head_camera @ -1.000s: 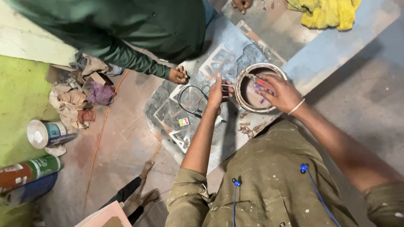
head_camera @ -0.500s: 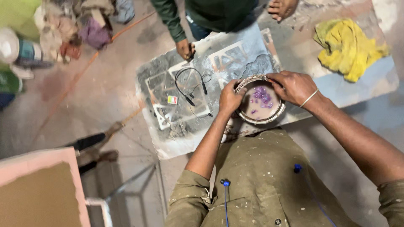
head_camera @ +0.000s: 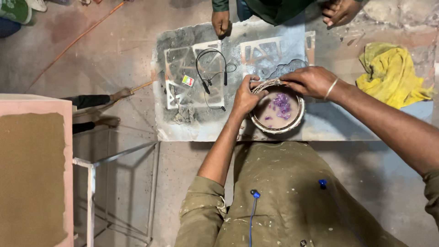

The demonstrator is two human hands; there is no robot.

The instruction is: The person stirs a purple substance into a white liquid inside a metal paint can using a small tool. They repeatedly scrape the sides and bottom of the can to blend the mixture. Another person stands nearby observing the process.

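Your left hand (head_camera: 247,97) and right hand (head_camera: 308,81) both pinch the rim of the round tin (head_camera: 277,110), purple bits inside. It sits on the paint-stained board (head_camera: 206,123); yellow rag (head_camera: 391,75) at three o'clock, concrete floor (head_camera: 105,50) around.

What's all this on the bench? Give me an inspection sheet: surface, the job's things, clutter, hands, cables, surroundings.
Surface: paint-stained board with pale stencil marks.
Job's things: round tin of pale liquid with purple bits.
Clutter: yellow cloth at the board's right; small red-green card.
Hands: left hand and right hand both grip the tin's rim; bangle on right wrist.
Cables: black neckband earphones on the board; orange cord on the floor.
Surroundings: another person's hand at the far edge; metal frame; pink-edged panel.
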